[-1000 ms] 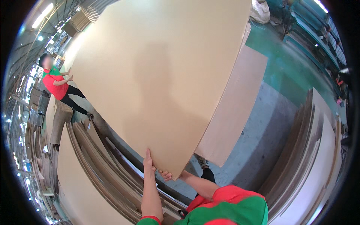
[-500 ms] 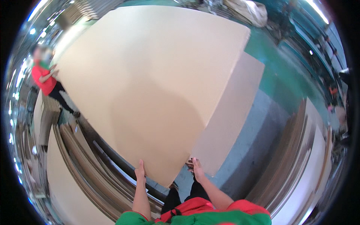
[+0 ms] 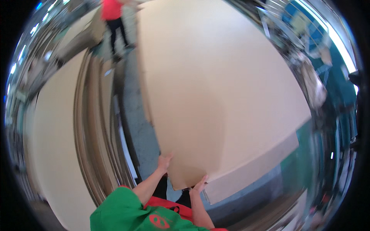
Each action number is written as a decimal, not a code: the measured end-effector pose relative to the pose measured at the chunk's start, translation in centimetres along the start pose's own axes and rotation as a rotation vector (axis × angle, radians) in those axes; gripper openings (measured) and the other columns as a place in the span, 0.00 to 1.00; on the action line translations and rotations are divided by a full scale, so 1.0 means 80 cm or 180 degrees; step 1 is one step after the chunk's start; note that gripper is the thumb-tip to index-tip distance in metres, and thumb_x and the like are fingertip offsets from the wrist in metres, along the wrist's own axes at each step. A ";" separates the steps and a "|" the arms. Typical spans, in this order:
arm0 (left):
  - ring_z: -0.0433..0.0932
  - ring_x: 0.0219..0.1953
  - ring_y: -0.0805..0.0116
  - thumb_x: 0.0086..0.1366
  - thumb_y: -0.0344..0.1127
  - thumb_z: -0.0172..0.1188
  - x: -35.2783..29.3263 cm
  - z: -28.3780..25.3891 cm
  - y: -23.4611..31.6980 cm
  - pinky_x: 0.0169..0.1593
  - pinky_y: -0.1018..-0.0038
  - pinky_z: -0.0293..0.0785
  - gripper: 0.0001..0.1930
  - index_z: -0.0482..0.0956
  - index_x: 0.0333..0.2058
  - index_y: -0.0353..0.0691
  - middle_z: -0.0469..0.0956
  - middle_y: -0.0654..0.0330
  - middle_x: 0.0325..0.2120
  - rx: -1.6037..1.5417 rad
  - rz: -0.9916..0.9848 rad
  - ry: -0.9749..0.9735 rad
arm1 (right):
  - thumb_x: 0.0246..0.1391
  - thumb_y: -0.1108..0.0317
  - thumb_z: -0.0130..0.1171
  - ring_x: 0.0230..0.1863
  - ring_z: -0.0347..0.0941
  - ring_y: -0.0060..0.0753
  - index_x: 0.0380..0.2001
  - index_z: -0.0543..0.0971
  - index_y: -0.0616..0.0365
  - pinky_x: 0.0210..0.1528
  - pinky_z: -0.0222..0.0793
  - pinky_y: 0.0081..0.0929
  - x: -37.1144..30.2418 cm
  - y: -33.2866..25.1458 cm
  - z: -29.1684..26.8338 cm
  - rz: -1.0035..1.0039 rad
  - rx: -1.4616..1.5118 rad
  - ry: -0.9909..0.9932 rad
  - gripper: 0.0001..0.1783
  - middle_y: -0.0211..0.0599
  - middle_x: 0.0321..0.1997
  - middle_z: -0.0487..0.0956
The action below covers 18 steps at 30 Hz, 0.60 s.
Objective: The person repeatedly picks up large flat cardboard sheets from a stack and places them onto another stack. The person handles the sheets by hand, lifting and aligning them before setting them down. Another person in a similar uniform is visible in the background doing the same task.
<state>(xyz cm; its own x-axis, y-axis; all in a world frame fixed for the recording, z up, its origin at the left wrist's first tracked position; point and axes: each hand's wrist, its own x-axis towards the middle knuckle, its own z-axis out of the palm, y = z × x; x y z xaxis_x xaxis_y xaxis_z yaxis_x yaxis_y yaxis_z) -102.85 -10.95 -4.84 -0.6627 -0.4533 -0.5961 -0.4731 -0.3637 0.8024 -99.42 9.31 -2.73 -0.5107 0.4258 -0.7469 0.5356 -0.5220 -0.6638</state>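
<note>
A very large, flat tan cardboard sheet (image 3: 231, 84) stretches away from me, a soft shadow across its near part. My left hand (image 3: 165, 163) is closed on its left edge close to the near corner, thumb on top and other fingers mostly hidden beneath. At the near edge, my right hand (image 3: 199, 185) grips the sheet from the right side, its fingertips partly under the board. A paler board (image 3: 254, 163) shows below the sheet, sticking out along its right side. Whether my right hand also touches that lower board I cannot tell.
Upright stacks of brown boards (image 3: 94, 127) line my left, with a big pale panel (image 3: 58, 134) outside them. A co-worker in a red top (image 3: 111, 11) stands at the far left end of the sheet. More boards (image 3: 275, 213) lean at the lower right.
My view has turned left, so the co-worker now appears nearer the top middle. The sheet has swung relative to me, and both hands stay at its near end.
</note>
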 end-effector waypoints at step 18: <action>0.36 0.70 0.48 0.54 0.52 0.63 0.000 0.104 -0.009 0.71 0.64 0.36 0.55 0.37 0.64 0.22 0.36 0.37 0.67 0.0528 -0.0054 0.0300 | 0.49 0.22 0.33 0.69 0.50 0.44 0.67 0.52 0.49 0.68 0.45 0.45 0.045 -0.043 -0.010 0.0016 -0.0265 -0.0556 0.53 0.38 0.70 0.54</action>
<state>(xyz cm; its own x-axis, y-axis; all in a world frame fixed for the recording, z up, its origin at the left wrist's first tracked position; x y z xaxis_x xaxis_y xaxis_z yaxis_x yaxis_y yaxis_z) -107.32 -3.91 -5.20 -0.6002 -0.5251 -0.6033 -0.5782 -0.2364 0.7809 -102.56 13.26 -3.15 -0.6130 0.2848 -0.7370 0.5885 -0.4578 -0.6664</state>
